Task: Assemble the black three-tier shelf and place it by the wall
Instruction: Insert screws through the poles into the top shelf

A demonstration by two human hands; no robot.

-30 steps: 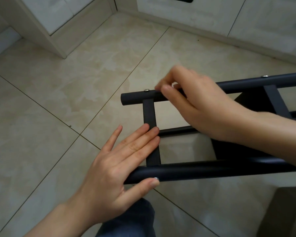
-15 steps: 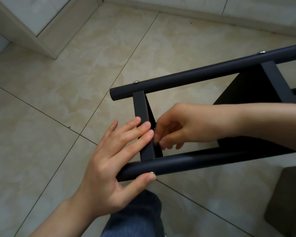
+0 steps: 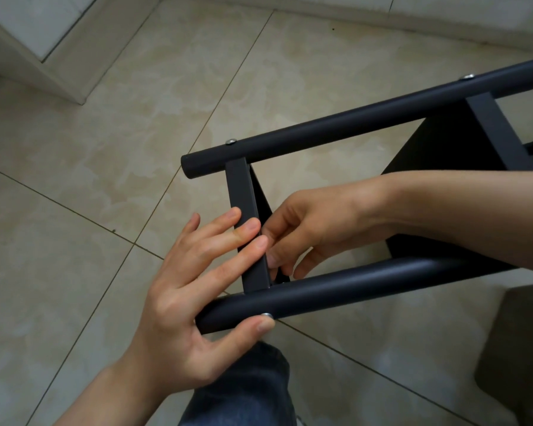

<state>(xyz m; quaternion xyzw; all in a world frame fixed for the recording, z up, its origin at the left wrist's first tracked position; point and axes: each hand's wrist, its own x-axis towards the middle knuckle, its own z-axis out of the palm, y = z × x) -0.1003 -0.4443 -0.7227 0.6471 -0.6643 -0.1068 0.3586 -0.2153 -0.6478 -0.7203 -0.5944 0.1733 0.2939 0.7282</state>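
Nearest, toward six o'clock, the left hand (image 3: 182,302) lies flat, fingers pressing the crossbar (image 3: 242,192), thumb by a screw (image 3: 266,315), likely steadying the joint. Beyond, the right hand (image 3: 314,229) curls behind that bar; whether it pinches anything I cannot tell. The black shelf (image 3: 437,155) lies sideways on the floor (image 3: 74,179), stretching toward two o'clock.

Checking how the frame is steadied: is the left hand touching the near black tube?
Touching. The head view shows the thumb of the left hand pressed against the underside of the near black tube, with no gap.
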